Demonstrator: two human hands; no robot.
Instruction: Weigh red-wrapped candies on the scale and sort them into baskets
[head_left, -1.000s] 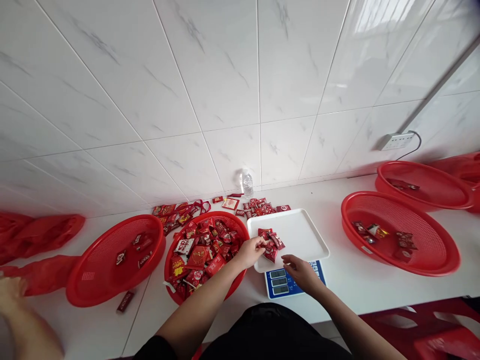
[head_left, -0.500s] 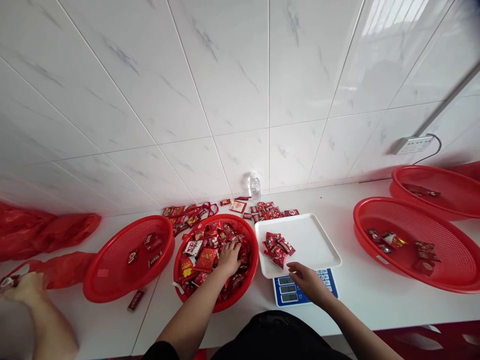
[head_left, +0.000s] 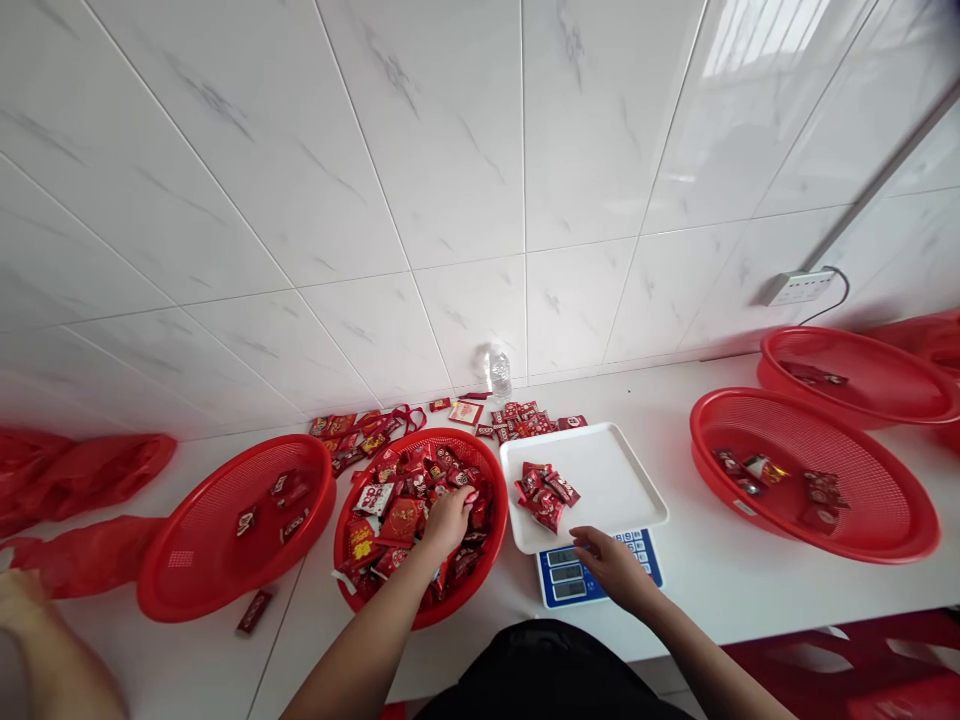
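Note:
My left hand (head_left: 448,520) is down in the middle red basket (head_left: 349,505), its fingers curled into the heap of red wrapped candies (head_left: 397,505). What it grips is hidden among the wrappers. My right hand (head_left: 611,565) rests on the blue scale (head_left: 645,555), at the front edge of the white tray (head_left: 607,475), with fingers loosely bent and nothing in them. A small pile of red candies (head_left: 541,489) lies on the tray's left part.
A red basket (head_left: 195,570) with a few candies stands to the left, two more red baskets (head_left: 892,510) to the right. Loose candies and a water bottle (head_left: 498,372) lie by the wall. Another person's hand (head_left: 30,620) is at far left, beside red bags (head_left: 82,555).
My left hand went from the candy pile on the tray into the middle basket and now digs among the candies. My right hand stays at the scale.

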